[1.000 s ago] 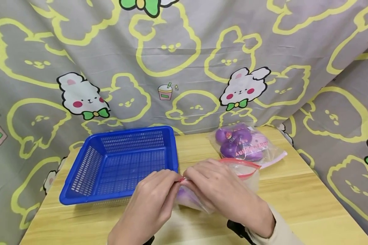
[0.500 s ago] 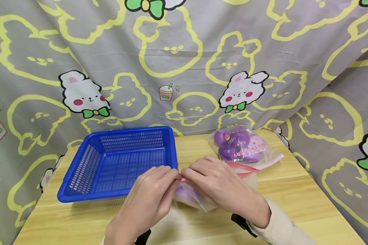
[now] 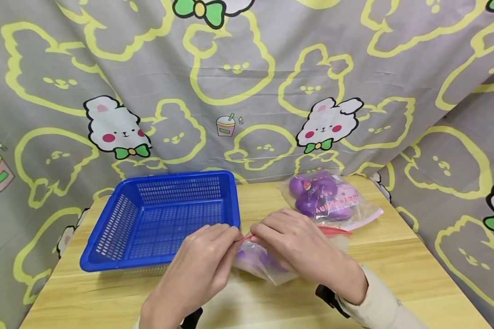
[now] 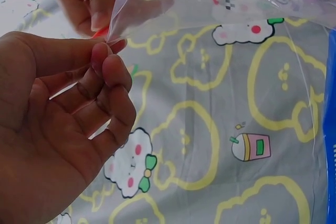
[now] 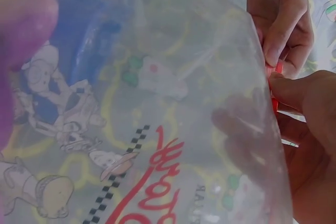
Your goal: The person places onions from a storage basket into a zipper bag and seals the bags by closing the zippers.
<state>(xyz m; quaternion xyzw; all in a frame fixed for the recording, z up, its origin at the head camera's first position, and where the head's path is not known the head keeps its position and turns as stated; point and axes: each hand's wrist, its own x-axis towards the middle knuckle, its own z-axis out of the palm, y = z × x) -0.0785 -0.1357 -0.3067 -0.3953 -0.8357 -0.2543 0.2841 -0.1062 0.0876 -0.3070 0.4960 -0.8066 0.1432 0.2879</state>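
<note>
A translucent zip bag (image 3: 271,267) with a red seal strip (image 3: 333,230) and something purple inside lies under both hands. My left hand (image 3: 206,258) pinches the left corner of the seal between thumb and forefinger. Just right of it, my right hand (image 3: 298,244) pinches the same strip, with a short red stretch between the two hands. In the right wrist view the bag (image 5: 173,77) carries cartoon prints and red lettering, and the right thumb presses on the red strip (image 5: 274,103). The exact shape of the purple contents is hidden.
A blue perforated plastic basket (image 3: 177,224) stands to the left on the wooden table (image 3: 395,283). At the back right lies another clear bag (image 3: 366,208) with a purple item (image 3: 317,192) in it. A patterned grey curtain (image 3: 255,91) hangs behind the table.
My right hand has slid slightly right along the seal, widening the gap between the hands. The bag's red-edged mouth, gaping a second ago, now lies flat. The left hand keeps its pinch.
</note>
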